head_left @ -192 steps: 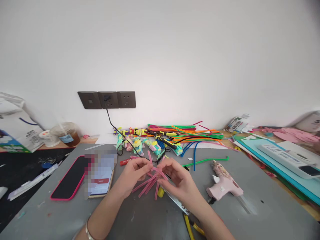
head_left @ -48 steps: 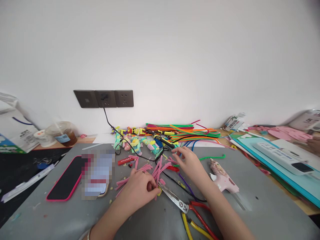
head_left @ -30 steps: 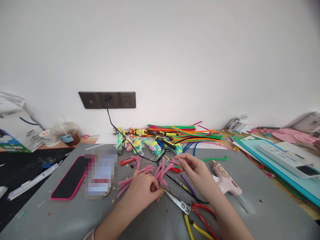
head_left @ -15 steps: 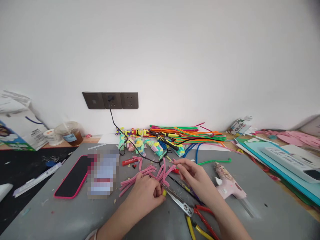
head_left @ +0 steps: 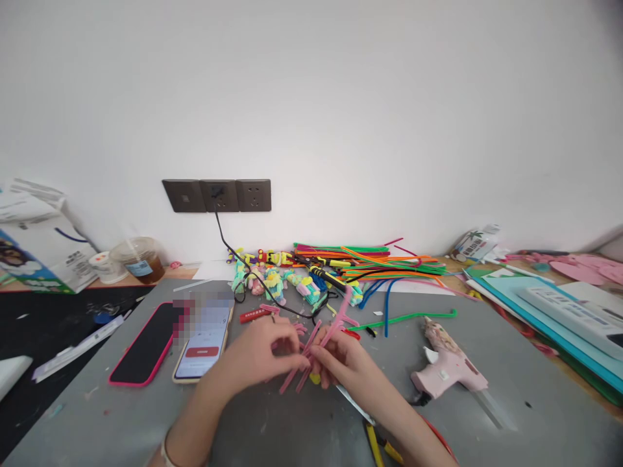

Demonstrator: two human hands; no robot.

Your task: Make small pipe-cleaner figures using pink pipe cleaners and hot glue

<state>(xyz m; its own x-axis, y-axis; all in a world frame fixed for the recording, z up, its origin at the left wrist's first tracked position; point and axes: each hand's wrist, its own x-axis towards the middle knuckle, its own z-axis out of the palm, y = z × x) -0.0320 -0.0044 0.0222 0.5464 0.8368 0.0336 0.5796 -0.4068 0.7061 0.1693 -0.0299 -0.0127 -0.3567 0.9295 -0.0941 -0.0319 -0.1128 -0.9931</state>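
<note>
Pink pipe cleaners slant up between my two hands, their lower ends poking out beneath the fingers. My right hand is closed around them, thumb on the near side. My left hand pinches at the same pieces with thumb and fingertips. More pink pieces lie partly hidden behind my left hand. Under my right forearm, a blade of the scissors shows, with most of the rest covered. A yellow-handled tool lies by that forearm, and a small yellow bit sits below the fingers.
Left of my hands lie a pink-cased phone and a lit phone. A pink glue gun rests at right. Behind are fuzzy figures, bundled pipe cleaners and a black cord. A drink cup stands far left.
My right hand has come down and left, taking hold of the pink pipe cleaners. My left hand has shifted left and up, and the pieces are turned. The scissors are now mostly covered.
</note>
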